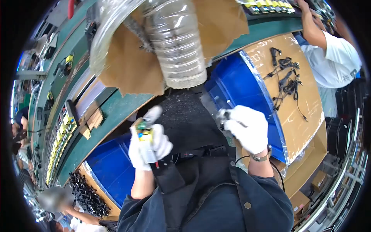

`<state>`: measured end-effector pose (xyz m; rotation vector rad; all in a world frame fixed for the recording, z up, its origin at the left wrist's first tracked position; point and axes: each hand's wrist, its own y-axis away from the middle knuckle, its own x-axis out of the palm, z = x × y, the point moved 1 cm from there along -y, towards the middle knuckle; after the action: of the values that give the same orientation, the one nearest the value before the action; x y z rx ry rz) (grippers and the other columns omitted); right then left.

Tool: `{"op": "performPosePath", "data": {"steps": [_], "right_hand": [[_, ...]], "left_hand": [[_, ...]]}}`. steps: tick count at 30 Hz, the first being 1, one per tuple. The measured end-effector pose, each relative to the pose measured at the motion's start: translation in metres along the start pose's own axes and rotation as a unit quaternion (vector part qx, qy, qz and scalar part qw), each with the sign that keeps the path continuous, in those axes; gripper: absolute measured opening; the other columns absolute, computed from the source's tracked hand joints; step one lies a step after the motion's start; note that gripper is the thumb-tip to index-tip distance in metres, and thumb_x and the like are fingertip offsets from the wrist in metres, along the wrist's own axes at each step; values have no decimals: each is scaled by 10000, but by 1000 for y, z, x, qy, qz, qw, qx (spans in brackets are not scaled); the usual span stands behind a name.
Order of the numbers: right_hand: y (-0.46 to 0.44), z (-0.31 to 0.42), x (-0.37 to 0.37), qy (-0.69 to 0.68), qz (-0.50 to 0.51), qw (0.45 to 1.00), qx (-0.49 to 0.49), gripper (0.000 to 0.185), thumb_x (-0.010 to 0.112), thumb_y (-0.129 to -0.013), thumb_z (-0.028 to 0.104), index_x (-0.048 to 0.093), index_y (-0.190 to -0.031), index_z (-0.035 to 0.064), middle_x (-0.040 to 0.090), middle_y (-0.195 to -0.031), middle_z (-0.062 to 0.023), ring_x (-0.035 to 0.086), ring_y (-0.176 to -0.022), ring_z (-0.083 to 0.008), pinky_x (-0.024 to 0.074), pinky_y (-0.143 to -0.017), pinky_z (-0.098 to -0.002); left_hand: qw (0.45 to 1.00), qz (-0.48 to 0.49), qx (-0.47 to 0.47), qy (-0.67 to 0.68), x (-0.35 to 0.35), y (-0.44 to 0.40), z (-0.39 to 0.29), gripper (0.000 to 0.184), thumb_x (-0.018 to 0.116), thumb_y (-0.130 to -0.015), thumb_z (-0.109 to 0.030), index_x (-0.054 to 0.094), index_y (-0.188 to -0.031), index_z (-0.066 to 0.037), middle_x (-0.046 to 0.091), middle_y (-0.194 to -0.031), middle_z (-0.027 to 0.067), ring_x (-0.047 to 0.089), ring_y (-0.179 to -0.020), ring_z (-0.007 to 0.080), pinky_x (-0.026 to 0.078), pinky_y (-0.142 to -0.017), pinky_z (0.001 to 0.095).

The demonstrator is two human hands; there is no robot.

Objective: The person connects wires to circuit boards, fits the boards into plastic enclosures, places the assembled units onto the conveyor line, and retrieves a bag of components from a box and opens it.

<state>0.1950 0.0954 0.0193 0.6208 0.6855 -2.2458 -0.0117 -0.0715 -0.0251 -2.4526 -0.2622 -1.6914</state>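
Observation:
My left hand (160, 146), in a white glove, is closed around a small circuit board (145, 135) with a yellow transformer and green and blue parts. It is held over my lap, left of centre. My right hand (250, 129), also gloved, is closed on a small shiny metallic tool (222, 116); its kind is hard to make out, and the fingers hide most of it. The two hands are apart. Between them lies my dark apron (181, 123), with small dark bits scattered on it.
Ahead, a large clear plastic bottle (177, 46) lies over brown cardboard (133, 63) on the green bench (119, 110). Blue bins (112, 164) flank me. Black cables (286, 79) rest on cardboard at right; more are piled at lower left. Boards line the left bench. Co-workers are nearby.

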Motion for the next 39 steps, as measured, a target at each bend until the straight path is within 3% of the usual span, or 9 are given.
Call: {"op": "performPosePath", "data": {"steps": [4, 6, 11, 14, 23, 26, 31, 35, 39], "right_hand": [[-6, 10, 32, 40, 51, 991, -115, 197, 710, -753, 126, 698, -934, 51, 599, -710, -49, 585, -584, -204, 442, -498, -297], [-6, 16, 39, 29, 55, 992, -112, 200, 711, -741, 124, 700, -927, 50, 596, -698, -52, 584, -575, -214, 440, -496, -308], [-9, 22, 43, 25, 64, 991, -116, 215, 716, -711, 122, 706, -912, 46, 592, -680, -61, 582, -556, -234, 434, -493, -329], [-10, 21, 44, 30, 69, 989, -126, 222, 719, -704, 121, 705, -911, 41, 595, -683, -62, 582, -555, -234, 433, -496, -326], [-12, 22, 46, 47, 82, 986, -134, 237, 732, -671, 87, 708, -901, 35, 597, -677, -58, 578, -545, -223, 427, -491, -324], [-10, 27, 47, 48, 54, 991, -116, 227, 732, -667, 80, 710, -889, 36, 591, -660, -58, 572, -532, -220, 422, -483, -324], [-9, 31, 49, 52, 15, 995, -86, 197, 727, -666, 80, 713, -858, 39, 573, -622, -58, 561, -506, -218, 415, -471, -317], [-10, 27, 46, 47, 43, 995, -78, 192, 724, -678, 90, 714, -866, 51, 579, -637, -54, 561, -509, -218, 415, -470, -314], [-15, 14, 47, 42, 70, 993, -86, 199, 698, -735, 122, 693, -926, 63, 560, -677, -58, 576, -554, -237, 443, -495, -335]], "left_hand": [[991, -62, -107, 58, 16, -1, 20, 667, 366, -982, -501, 235, -1460, -55, 424, -644, 65, 373, -459, 159, 298, -446, 283], [977, -83, -173, 92, 22, -2, 24, 696, 336, -979, -533, 227, -1478, -61, 429, -650, 74, 373, -470, 158, 307, -452, 279], [969, -69, -192, 141, 21, 0, 27, 673, 313, -986, -530, 248, -1470, -67, 429, -652, 72, 360, -461, 152, 311, -449, 275], [968, -68, -209, 118, 22, 0, 27, 729, 347, -986, -494, 59, -1510, -77, 434, -641, 42, 370, -437, 126, 302, -447, 257], [969, -68, -211, 105, 20, -1, 28, 737, 328, -982, -525, 70, -1510, -82, 423, -638, 42, 355, -441, 129, 294, -446, 268], [965, -131, -195, 114, 22, -1, 31, 590, 313, -979, -552, 504, -1202, -40, 447, -617, 82, 380, -438, 157, 308, -421, 284], [974, -114, -189, 53, 13, 0, 33, 614, 335, -969, -565, 523, -1114, 2, 483, -634, 96, 409, -437, 171, 332, -425, 294], [976, -125, -179, 24, 14, -1, 31, 646, 390, -957, -556, 499, -1179, 41, 521, -673, 119, 472, -492, 197, 388, -467, 297], [983, -110, -146, -34, 21, -10, 25, 634, 560, -911, -469, 465, -1272, 42, 589, -769, 128, 572, -638, 190, 470, -584, 289]]}}
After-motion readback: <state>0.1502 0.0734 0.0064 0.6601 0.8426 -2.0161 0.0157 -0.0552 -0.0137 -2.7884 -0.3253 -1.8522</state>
